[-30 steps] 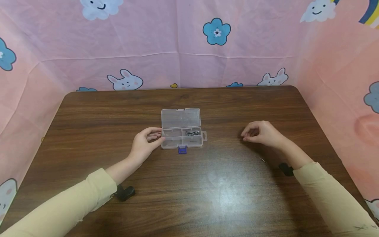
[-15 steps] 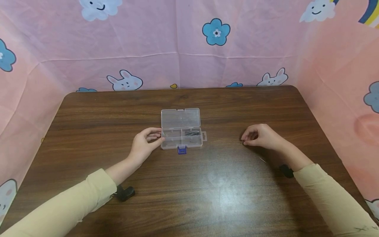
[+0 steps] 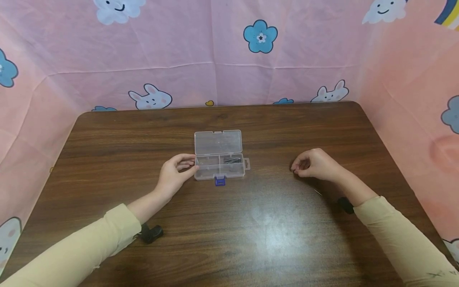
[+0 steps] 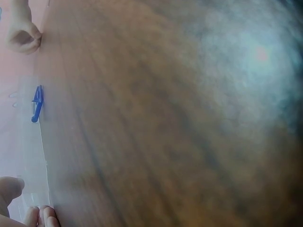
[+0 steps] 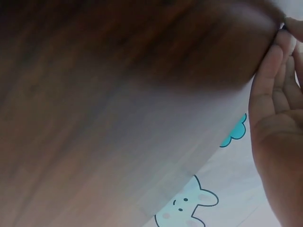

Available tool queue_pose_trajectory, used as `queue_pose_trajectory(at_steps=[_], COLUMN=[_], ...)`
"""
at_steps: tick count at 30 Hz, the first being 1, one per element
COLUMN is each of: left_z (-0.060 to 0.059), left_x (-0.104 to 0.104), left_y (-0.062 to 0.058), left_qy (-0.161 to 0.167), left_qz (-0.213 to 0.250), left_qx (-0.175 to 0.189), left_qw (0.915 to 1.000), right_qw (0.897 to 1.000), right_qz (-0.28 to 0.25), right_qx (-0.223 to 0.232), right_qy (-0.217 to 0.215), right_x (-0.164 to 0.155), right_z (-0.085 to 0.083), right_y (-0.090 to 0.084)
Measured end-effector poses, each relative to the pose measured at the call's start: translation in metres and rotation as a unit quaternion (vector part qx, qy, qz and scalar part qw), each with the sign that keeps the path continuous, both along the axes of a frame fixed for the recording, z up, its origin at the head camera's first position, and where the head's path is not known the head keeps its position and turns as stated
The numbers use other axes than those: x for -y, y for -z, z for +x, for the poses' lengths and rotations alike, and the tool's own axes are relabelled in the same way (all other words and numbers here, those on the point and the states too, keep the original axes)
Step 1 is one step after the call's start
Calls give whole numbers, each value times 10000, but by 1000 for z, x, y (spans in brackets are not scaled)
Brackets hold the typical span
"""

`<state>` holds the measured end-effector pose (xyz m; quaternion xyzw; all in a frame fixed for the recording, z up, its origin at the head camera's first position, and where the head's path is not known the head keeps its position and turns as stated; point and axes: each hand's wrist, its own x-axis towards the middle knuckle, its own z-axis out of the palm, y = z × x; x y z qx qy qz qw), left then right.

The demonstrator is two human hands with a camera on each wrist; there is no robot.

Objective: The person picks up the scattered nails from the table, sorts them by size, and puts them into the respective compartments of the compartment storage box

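- Left hand (image 3: 175, 175) grips the clear plastic box (image 3: 219, 165) at its 9 o'clock end, thumb and curled fingers pinching the wall; the left wrist view shows fingertips (image 4: 43, 216) against the box edge.
- Box lies at table centre, lid (image 3: 218, 142) folded flat toward 12 o'clock, blue latch (image 3: 220, 181) at 6 o'clock. Dark nails (image 3: 232, 160) sit in the compartment at the box's 2 o'clock; the other compartments appear bare, though this is hard to confirm.
- Right hand (image 3: 317, 164) sits well apart from the box, at its 3 o'clock, fingertips pressed together on a small dark item (image 3: 293, 170) at the table (image 3: 272, 235) surface, too small to identify. The right wrist view is blurred and does not confirm what is pinched.
- One thin pin-like piece (image 3: 318, 193) lies loose on the wood at the right hand's 6 o'clock.
- Assessment: the pickup would go best with a firm fingertip pinch before lifting, and with the box held steady.
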<state>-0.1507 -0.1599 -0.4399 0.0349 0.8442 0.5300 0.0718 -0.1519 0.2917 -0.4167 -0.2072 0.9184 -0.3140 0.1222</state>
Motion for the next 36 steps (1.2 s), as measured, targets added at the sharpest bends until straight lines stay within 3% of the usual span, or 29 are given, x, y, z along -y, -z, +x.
queue_pose_trajectory(at_steps=[18, 36], left_z=[0, 0], left_x=[0, 0], left_y=[3, 2], left_qy=[-20, -14], left_qz=[-38, 7], left_qx=[-6, -34], left_qw=[10000, 10000], right_qw=[9999, 9978], right_qz=[-92, -561], right_qx=[-65, -21], right_qy=[53, -340], right_x=[15, 67], right_z=[-10, -34], right_y=[-6, -16])
